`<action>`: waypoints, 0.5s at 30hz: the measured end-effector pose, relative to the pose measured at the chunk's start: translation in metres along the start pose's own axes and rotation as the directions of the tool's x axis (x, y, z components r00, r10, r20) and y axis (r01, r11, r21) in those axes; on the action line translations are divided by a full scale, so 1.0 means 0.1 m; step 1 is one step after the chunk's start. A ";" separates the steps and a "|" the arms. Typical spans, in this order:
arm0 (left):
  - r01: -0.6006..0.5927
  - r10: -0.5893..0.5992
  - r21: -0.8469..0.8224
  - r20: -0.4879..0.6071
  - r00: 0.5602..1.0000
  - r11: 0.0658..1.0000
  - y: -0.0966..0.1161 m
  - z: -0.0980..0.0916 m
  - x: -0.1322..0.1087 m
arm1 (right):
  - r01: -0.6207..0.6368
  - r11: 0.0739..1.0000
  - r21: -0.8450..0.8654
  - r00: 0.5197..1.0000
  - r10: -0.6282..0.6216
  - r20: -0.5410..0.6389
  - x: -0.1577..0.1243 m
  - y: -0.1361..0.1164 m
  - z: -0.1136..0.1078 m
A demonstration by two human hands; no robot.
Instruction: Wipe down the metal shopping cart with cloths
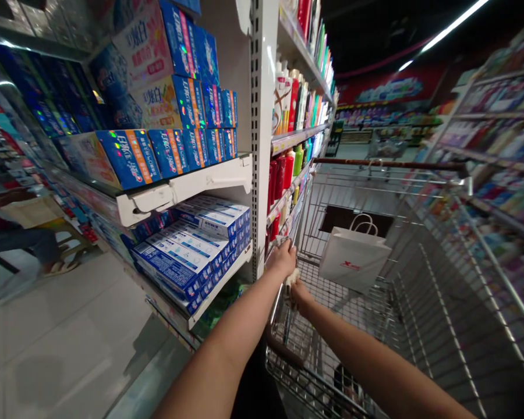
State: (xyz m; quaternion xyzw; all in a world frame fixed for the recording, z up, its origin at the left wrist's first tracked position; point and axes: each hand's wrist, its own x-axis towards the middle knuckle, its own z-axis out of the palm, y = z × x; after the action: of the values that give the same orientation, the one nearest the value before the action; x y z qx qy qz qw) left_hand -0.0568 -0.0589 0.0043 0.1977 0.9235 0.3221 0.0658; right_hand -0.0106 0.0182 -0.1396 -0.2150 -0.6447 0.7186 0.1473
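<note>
My left hand (282,259) is closed at the near left side rail of the shopping cart (288,354), with a small pale scrap showing at its fingertips. Just below it, my right hand (303,295) is closed on a pale crumpled tissue or cloth (292,280), which presses against the same rail. Both forearms reach forward, the right one across the cart's basket. Inside the cart, a white paper bag (351,259) with twisted handles and a red logo stands against the far end. The undersides of both hands' fingers are hidden.
Shelves of toothpaste boxes (131,157) stand close on the left, with a white shelf bracket (183,189) jutting out. Bottles (283,174) fill the shelving beyond. Another shelf row (498,128) lines the right. A seated person (21,238) is at far left.
</note>
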 end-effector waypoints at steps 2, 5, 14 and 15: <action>-0.002 0.002 -0.010 0.006 1.000 1.000 0.00 0.00 0.01 | -0.085 0.995 0.060 0.996 0.087 -0.029 0.04 -0.22 -0.01; -0.015 0.015 -0.017 0.005 1.000 1.000 0.00 0.00 0.03 | 0.106 0.988 0.116 0.986 -0.089 -0.138 0.15 -0.66 -0.02; -0.019 0.019 -0.059 -0.001 1.000 0.998 -0.03 0.04 0.10 | 0.178 0.975 -0.133 0.969 -0.197 -0.150 0.17 -0.60 0.07; -0.023 0.023 -0.067 -0.006 1.000 0.998 -0.03 0.04 0.10 | 0.166 0.973 -0.161 0.970 -0.190 -0.149 0.14 -0.52 0.08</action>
State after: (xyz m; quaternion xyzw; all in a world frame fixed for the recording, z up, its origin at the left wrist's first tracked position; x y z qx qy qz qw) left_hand -0.0655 -0.0548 0.0000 0.2053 0.9100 0.3540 0.0663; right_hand -0.0303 0.0243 -0.0887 -0.2247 -0.6984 0.6330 0.2473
